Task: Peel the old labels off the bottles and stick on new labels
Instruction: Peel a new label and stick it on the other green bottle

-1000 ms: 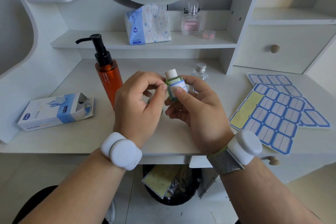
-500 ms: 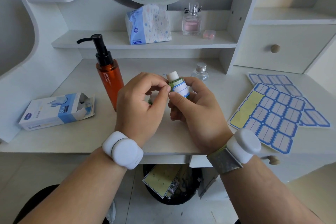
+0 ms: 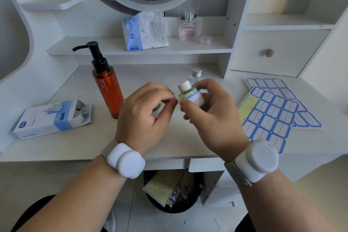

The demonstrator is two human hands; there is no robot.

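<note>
I read the table (image 3: 79, 143) first: a white surface boxed in by a shelf unit at the back and a drawer block at the right, with its front edge just under my wrists and a waste bin (image 3: 174, 205) on the floor below, well placed, I judge, for dropping peeled scraps. The label sheets (image 3: 271, 118) lie flat to the right, overlapping, one partly stripped to its yellow backing; they are near the right hand so a fresh label is a short reach. On the left stand an orange pump bottle (image 3: 108, 88) and an opened blue-and-white box (image 3: 54, 118), both well apart from the work, leaving bare table in the middle between them and the sheets.

My right hand (image 3: 212, 118) grips the small green bottle (image 3: 190, 94) above that bare patch, thumb and fingers curled round its body, white cap tilted toward the left, so the white, blue-edged label faces me. My left hand (image 3: 145, 117) sits just beside it, fingertips pinched together close to the label's edge; something green and white shows under its fingers, but I cannot tell what it is or whether the hand grips it. A clear bottle with a silver cap (image 3: 195, 75) stands just behind the right hand, the nearest thing to knock.
</note>
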